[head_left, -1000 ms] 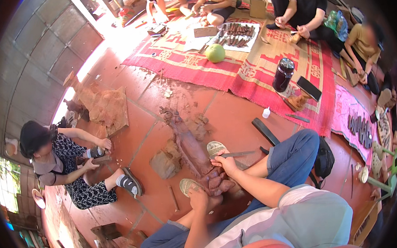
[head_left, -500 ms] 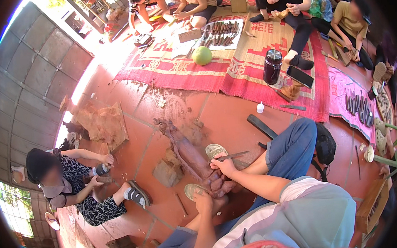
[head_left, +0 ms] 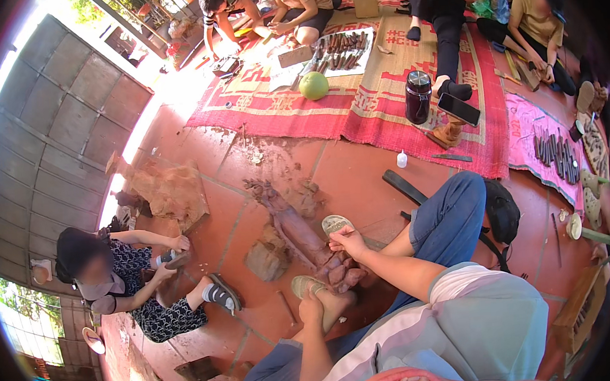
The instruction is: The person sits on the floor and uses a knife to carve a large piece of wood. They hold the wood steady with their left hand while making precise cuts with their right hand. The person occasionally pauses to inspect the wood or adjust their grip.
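Note:
A long purplish-brown carved piece (head_left: 297, 227), wooden by its look, lies on the tiles in front of me. Its knobbly near end (head_left: 339, 273) sits between my feet. My right hand (head_left: 348, 242) is closed just above that end, fingers pinched together. The knife held in it a moment earlier hardly shows now, its blade hidden or end-on. Low beside my sandal (head_left: 305, 286), my left hand (head_left: 311, 307) touches my foot; its fingers blend with the foot. A rough brown block (head_left: 267, 258) lies left of the carved piece.
A person (head_left: 139, 281) crouches at the left near a wide brown slab (head_left: 169, 195). Ahead, a red patterned mat (head_left: 280, 125) bears a green round fruit (head_left: 313, 86), a dark flask (head_left: 418, 98), a phone (head_left: 458, 109) and many tools; several people sit beyond. A black bag (head_left: 502, 213) lies right of my knee.
The blade that pointed right from my right hand no longer shows clearly. My left hand stays by my foot. The whole view has shifted slightly, and the person in black has moved a leg.

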The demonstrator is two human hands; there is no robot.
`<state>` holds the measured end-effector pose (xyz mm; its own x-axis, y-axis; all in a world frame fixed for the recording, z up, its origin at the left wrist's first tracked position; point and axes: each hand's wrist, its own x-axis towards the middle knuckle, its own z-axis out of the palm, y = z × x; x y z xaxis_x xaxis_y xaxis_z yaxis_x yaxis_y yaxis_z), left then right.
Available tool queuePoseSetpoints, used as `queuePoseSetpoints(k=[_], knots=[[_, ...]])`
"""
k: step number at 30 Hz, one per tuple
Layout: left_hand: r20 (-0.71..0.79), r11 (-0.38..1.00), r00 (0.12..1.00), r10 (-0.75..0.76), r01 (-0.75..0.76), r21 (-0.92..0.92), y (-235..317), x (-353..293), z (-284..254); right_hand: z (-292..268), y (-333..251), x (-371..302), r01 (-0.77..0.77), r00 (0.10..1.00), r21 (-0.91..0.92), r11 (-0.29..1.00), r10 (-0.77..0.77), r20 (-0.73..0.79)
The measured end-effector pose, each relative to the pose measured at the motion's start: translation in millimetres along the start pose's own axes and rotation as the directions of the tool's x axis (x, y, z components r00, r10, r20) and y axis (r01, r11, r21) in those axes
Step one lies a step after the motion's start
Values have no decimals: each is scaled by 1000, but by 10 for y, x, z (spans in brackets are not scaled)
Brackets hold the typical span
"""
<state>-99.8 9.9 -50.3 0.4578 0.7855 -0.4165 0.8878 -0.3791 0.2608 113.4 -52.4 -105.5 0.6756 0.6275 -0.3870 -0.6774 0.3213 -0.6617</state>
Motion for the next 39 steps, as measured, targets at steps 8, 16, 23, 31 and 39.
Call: queuePoseSetpoints(k=[8, 16, 23, 31, 39], knots=[[265, 970, 964, 25, -87, 226, -174, -308, -117, -11, 31, 29, -9, 1000, 21, 1000, 9, -21], [144, 850, 939, 311, -208, -484, 122, -652, -761, -66, -125, -133, -27, 995, 26, 999, 29, -91], [-233, 408, 809, 540, -493, -768, 1484, -1404, -1894, -84, -42, -142, -23, 998, -7, 1000, 23, -63], [-599, -598, -178, 781, 63, -799, 2516, -2347, -2579, -303, -79, -3, -33, 999, 65, 997, 33, -4], [-497, -407, -487, 718, 285, -868, 2886, -2657, -2505, -275, -130, -62, -63, 998, 52, 997, 62, 20]])
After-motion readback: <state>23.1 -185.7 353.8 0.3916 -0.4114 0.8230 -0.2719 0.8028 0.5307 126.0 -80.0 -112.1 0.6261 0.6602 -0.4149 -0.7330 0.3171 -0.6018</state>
